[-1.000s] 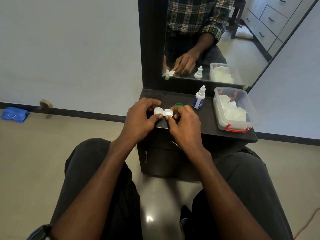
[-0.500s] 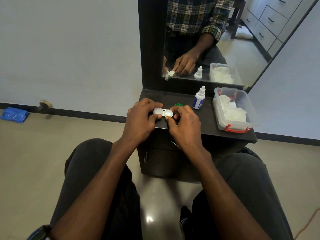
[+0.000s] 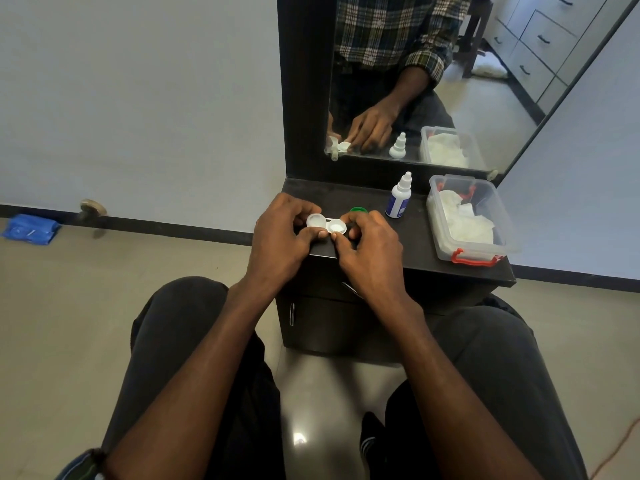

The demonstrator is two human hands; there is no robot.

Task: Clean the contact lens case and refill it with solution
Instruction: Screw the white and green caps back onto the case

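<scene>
I held the small white plastic 2-well lens case [image 3: 326,224] at the black table's [image 3: 426,251] front edge, left hand [image 3: 280,237] and right hand [image 3: 372,251] both pinching it. Best kept level while uncapping.

A clear plastic box [image 3: 498,223] with red latches is sitting on the right of the dark tabletop [image 3: 429,251], holding crumpled white tissues [image 3: 464,220]. A mirror [image 3: 485,84] is standing behind it, reflecting white drawers. A blue packet [image 3: 31,229] is lying on the floor [image 3: 104,278] by the wall, near a doorstop [image 3: 92,207].
</scene>
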